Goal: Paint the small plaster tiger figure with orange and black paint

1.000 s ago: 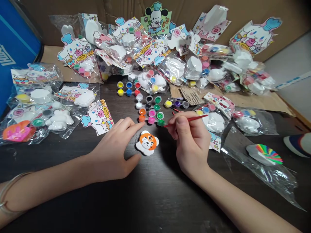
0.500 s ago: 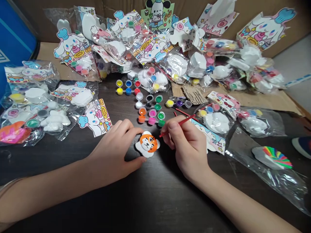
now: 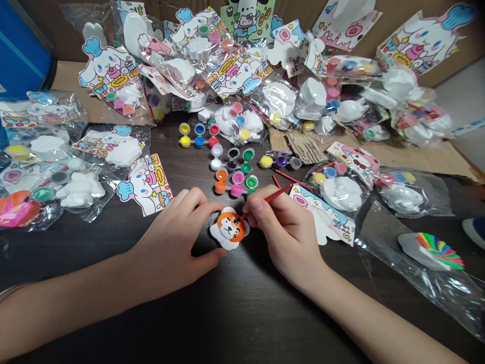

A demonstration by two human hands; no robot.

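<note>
A small white plaster figurine (image 3: 228, 230) with an orange face and black tiger markings sits low in the middle of the table. My left hand (image 3: 182, 227) grips it from the left, thumb below and fingers above. In a pinch, my right hand (image 3: 284, 222) holds a thin red paintbrush (image 3: 278, 194). The brush tip meets the orange upper right of the face, by the black marks. Just beyond the hands stand small open paint pots: orange (image 3: 221, 175), pink (image 3: 237, 183), green (image 3: 251, 182) and black (image 3: 232, 164).
Bagged plaster kits (image 3: 242, 126) crowd the back of the dark table (image 3: 227, 313). More bags lie left (image 3: 81, 189) and right (image 3: 341, 192). A rainbow-painted piece (image 3: 435, 251) rests on clear plastic at right. Two spare brushes (image 3: 290, 176) lie behind my right hand.
My right hand has moved left, bringing the brush tip from beside the figurine onto its face. My left hand keeps its hold. The view has shifted slightly.
</note>
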